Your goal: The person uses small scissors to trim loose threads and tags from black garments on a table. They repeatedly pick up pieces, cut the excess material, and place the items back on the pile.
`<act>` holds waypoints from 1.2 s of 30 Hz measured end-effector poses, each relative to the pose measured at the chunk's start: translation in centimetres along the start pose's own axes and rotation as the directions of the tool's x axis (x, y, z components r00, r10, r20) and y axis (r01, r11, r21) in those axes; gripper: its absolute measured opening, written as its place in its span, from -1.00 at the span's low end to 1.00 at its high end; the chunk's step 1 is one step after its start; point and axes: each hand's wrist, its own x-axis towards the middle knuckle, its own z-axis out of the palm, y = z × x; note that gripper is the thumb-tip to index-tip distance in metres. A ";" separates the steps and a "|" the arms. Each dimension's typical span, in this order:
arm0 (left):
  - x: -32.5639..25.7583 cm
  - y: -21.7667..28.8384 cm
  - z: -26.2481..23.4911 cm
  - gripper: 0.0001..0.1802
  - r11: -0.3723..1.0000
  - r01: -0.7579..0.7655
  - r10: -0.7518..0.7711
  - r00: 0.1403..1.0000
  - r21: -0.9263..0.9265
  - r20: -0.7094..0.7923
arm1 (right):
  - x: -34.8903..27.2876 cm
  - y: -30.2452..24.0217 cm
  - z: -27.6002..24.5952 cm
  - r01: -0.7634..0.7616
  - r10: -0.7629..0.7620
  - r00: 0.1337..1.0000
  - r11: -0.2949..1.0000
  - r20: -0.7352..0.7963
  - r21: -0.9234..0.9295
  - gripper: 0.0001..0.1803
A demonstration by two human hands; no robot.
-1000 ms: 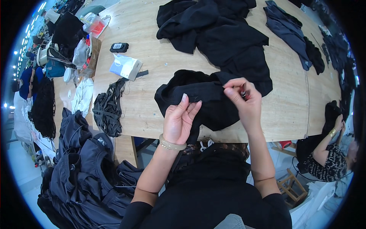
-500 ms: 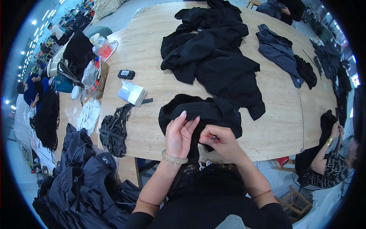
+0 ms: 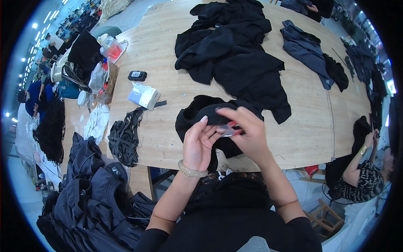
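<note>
Black garment [image 3: 201, 115] at frame centre | left hand [image 3: 197, 145] flat, fingers together, under it | right hand [image 3: 247, 134] pinches red snips [image 3: 230, 130] | keep fabric taut, cut close.

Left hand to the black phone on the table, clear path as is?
Probably yes. The phone lies alone on bare wood, up and left of the left hand; only the white box sits near that line, easily passed.
</note>
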 end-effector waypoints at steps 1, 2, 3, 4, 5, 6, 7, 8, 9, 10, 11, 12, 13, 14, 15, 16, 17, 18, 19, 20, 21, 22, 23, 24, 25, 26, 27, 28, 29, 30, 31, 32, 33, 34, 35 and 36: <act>0.1 -0.2 -0.5 -0.80 1.000 -0.012 0.012 1.000 0.011 -0.003 | 0.0 0.7 0.9 0.081 -0.079 0.997 0.991 0.023 -0.108 -0.63; 0.4 -0.4 -1.1 -0.82 1.000 0.001 0.001 0.998 0.024 -0.064 | 0.0 0.9 1.9 0.049 -0.049 0.998 0.999 -0.024 0.006 -0.81; 0.9 -0.6 -1.9 -0.82 0.998 -0.010 0.013 0.998 0.060 -0.060 | 0.1 1.3 2.5 -0.031 0.034 0.999 0.995 -0.042 0.090 -0.84; 1.3 -0.7 -3.0 -0.82 0.996 -0.014 0.020 0.998 0.093 -0.059 | 0.2 1.8 2.9 -0.115 0.125 0.991 0.978 -0.049 0.172 -0.87; 1.5 -0.8 -3.6 -0.81 0.992 -0.016 0.024 0.998 0.127 -0.060 | 0.0 2.5 3.4 -0.201 0.220 0.974 0.946 -0.050 0.253 -0.90; 1.4 -0.9 -3.8 -0.78 0.988 -0.004 0.016 0.997 0.154 -0.073 | -0.5 4.1 3.9 -0.464 0.471 0.880 0.818 0.069 0.340 -0.84; 1.4 -0.7 -3.9 -0.76 0.983 0.015 -0.002 0.997 0.181 -0.074 | 0.0 4.0 3.9 -0.459 0.468 0.881 0.816 0.067 0.350 -0.74; 1.4 -0.5 -3.9 -0.75 0.978 0.034 -0.019 0.997 0.207 -0.075 | 0.2 4.0 4.0 -0.460 0.468 0.882 0.826 0.058 0.327 -0.74; 1.1 -0.3 -4.1 -0.73 0.971 0.053 -0.036 0.996 0.233 -0.076 | 0.3 4.0 4.1 -0.460 0.468 0.882 0.835 0.050 0.302 -0.74; 1.0 -0.1 -4.2 -0.69 0.964 0.051 -0.030 0.996 0.260 -0.084 | 0.7 4.2 3.8 -0.461 0.463 0.884 0.837 0.068 0.295 -0.74; 1.0 0.2 -4.4 -0.67 0.949 0.083 -0.065 0.996 0.305 -0.069 | 1.0 4.4 3.5 -0.462 0.458 0.885 0.839 0.086 0.287 -0.73; 0.9 0.7 -4.4 -0.64 0.930 0.113 -0.100 0.993 0.350 -0.055 | 1.3 4.5 3.3 -0.462 0.452 0.886 0.842 0.104 0.280 -0.72; 0.8 1.2 -4.4 -0.61 0.906 0.144 -0.139 0.989 0.399 -0.042 | 1.5 4.5 3.2 -0.447 0.428 0.895 0.850 0.127 0.280 -0.71; 0.6 2.1 -4.4 -0.63 0.811 0.206 -0.191 0.978 0.548 -0.086 | 1.7 4.6 3.1 -0.430 0.404 0.902 0.858 0.150 0.279 -0.70; 0.3 3.2 -4.3 -0.66 0.687 0.263 -0.233 0.963 0.678 -0.136 | 1.8 4.7 3.0 -0.414 0.379 0.909 0.867 0.171 0.278 -0.70; 0.1 3.9 -3.8 -0.69 0.539 0.311 -0.263 0.945 0.783 -0.194 | 2.0 4.6 2.9 -0.411 0.369 0.909 0.872 0.193 0.267 -0.69; -0.3 4.0 -3.2 -0.74 0.457 0.124 -0.049 0.992 0.881 -0.115 | 2.0 4.4 2.8 -0.413 0.365 0.906 0.875 0.216 0.254 -0.69; -0.9 3.8 -2.5 -0.78 0.327 -0.051 0.153 0.988 0.944 0.000 | 2.0 4.3 2.7 -0.415 0.361 0.902 0.878 0.237 0.240 -0.68; -1.5 3.7 -1.6 -0.83 0.160 -0.201 0.329 0.934 0.966 0.140 | 1.9 4.0 2.5 -0.443 0.381 0.886 0.864 0.265 0.239 -0.71; -1.2 4.1 -0.4 -0.81 0.025 -0.394 0.417 0.839 0.919 0.348 | 1.8 3.7 2.5 -0.469 0.394 0.868 0.849 0.302 0.241 -0.73; -0.4 4.0 -0.3 -0.79 0.046 -0.396 0.357 0.864 0.917 0.355 | 1.7 3.6 2.5 -0.496 0.407 0.849 0.834 0.337 0.243 -0.76; 0.5 3.9 -0.4 -0.77 0.069 -0.397 0.290 0.886 0.915 0.362 | 1.2 3.5 2.4 -0.492 0.401 0.857 0.823 0.324 0.283 -0.74; 1.3 3.6 -0.8 -0.74 0.095 -0.396 0.227 0.902 0.913 0.368 | 0.9 3.5 2.5 -0.485 0.392 0.865 0.814 0.313 0.321 -0.72; 2.2 2.9 -1.9 -0.70 0.116 -0.386 0.149 0.918 0.915 0.369 | 0.5 3.5 2.5 -0.476 0.384 0.873 0.803 0.301 0.359 -0.70; 2.7 2.0 -2.7 -0.71 0.141 -0.406 0.147 0.910 0.903 0.387 | -0.1 3.6 2.5 -0.493 0.406 0.862 0.807 0.303 0.324 -0.71; 3.0 0.9 -3.2 -0.71 0.166 -0.425 0.146 0.903 0.890 0.404 | -0.8 3.8 2.3 -0.510 0.427 0.851 0.810 0.304 0.289 -0.72; 3.2 0.0 -3.7 -0.72 0.191 -0.443 0.146 0.895 0.876 0.421 | -1.4 4.0 2.2 -0.526 0.449 0.840 0.812 0.305 0.254 -0.73; 3.1 -0.9 -4.1 -0.79 0.184 -0.437 0.138 0.898 0.880 0.417 | -2.0 4.3 2.0 -0.532 0.459 0.840 0.803 0.290 0.269 -0.75; 3.0 -1.4 -4.4 -0.81 0.235 -0.363 0.108 0.932 0.902 0.347 | -2.5 4.8 1.8 -0.536 0.468 0.840 0.795 0.275 0.284 -0.76; 2.8 -1.9 -4.6 -0.84 0.283 -0.285 0.074 0.959 0.916 0.275 | -3.0 5.4 1.6 -0.540 0.477 0.839 0.786 0.262 0.299 -0.76; 2.7 -2.3 -4.7 -0.86 0.324 -0.205 0.042 0.978 0.924 0.203 | -3.4 6.2 1.3 -0.539 0.479 0.839 0.796 0.258 0.274 -0.73; 2.5 -2.5 -4.7 -0.89 0.369 -0.207 0.055 0.978 0.906 0.201 | -3.9 6.7 0.7 -0.550 0.508 0.835 0.775 0.211 0.311 -0.72; 2.4 -2.7 -4.7 -0.90 0.385 -0.197 0.043 0.980 0.902 0.195 | -4.2 6.9 0.1 -0.557 0.536 0.828 0.754 0.165 0.348 -0.70; 2.3 -2.7 -4.6 -0.90 0.396 -0.189 0.036 0.981 0.899 0.190 | -4.5 7.3 -0.7 -0.576 0.549 0.817 0.760 0.177 0.299 -0.70; 2.2 -2.5 -4.7 -0.89 0.406 -0.181 0.033 0.982 0.896 0.184 | -4.6 7.3 -1.4 -0.572 0.538 0.820 0.792 0.196 0.215 -0.71; 2.0 -2.3 -4.6 -0.89 0.412 -0.167 0.024 0.985 0.896 0.173 | -4.4 7.0 -2.2 -0.560 0.528 0.821 0.819 0.217 0.128 -0.71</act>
